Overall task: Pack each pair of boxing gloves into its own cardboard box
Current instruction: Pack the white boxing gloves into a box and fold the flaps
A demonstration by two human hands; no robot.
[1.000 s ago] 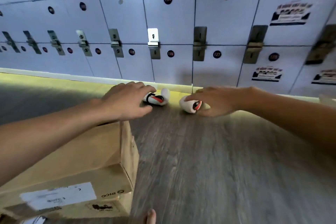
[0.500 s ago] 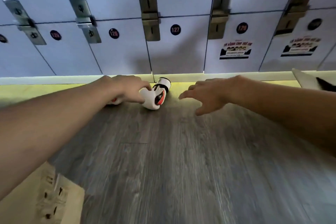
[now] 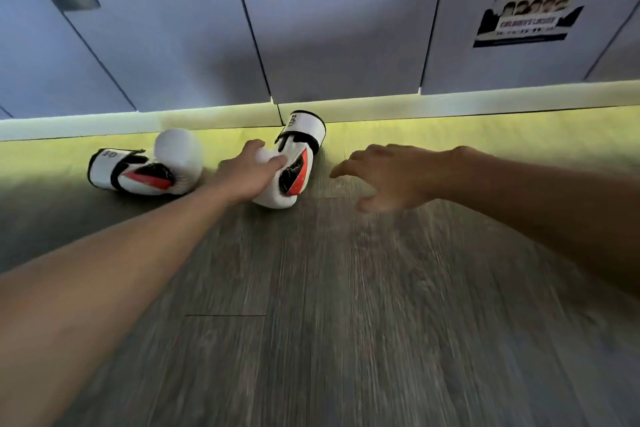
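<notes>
Gloves on floor by lockers [image 3: 329, 45]: left hand [image 3: 247, 173] clamped on right glove [image 3: 291, 170], right hand [image 3: 391, 177] spread, empty, beside it; grip cuff firmly, send right hand for left glove [image 3: 145, 168], box not in view.

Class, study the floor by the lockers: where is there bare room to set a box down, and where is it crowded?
Free: the wide wooden floor in front of both forearms, and the strip between the right hand and the lockers. Crowded: along the locker base, where the left hand grips one glove beside the other glove.
</notes>
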